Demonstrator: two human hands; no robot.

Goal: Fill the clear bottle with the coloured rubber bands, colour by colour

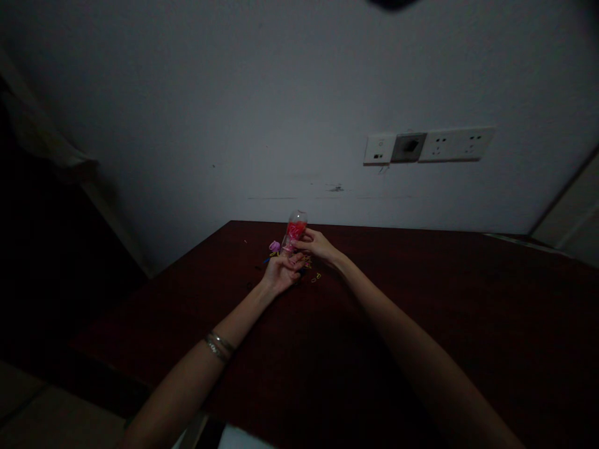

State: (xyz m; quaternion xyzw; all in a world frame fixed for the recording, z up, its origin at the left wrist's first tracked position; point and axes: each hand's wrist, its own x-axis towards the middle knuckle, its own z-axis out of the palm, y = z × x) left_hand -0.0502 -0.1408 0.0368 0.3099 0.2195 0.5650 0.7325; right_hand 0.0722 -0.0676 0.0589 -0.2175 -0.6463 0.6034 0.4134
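A clear bottle (297, 226) with red and pink bits inside is held tilted above the dark red table, its rounded end up. My right hand (318, 244) grips its side with thumb and fingers. Below it, my left hand (282, 272) is palm up with curled fingers around the lower end, which they partly hide. Small yellow bands (318, 275) and other small coloured pieces lie on the table by my hands. A purple item (274, 246) sits just left of the bottle.
The dark red table (421, 293) meets a grey wall (281, 93) at its back edge. White sockets (456, 144) and a grey socket (408, 148) are on the wall at the right. The table's left edge drops to a dark area.
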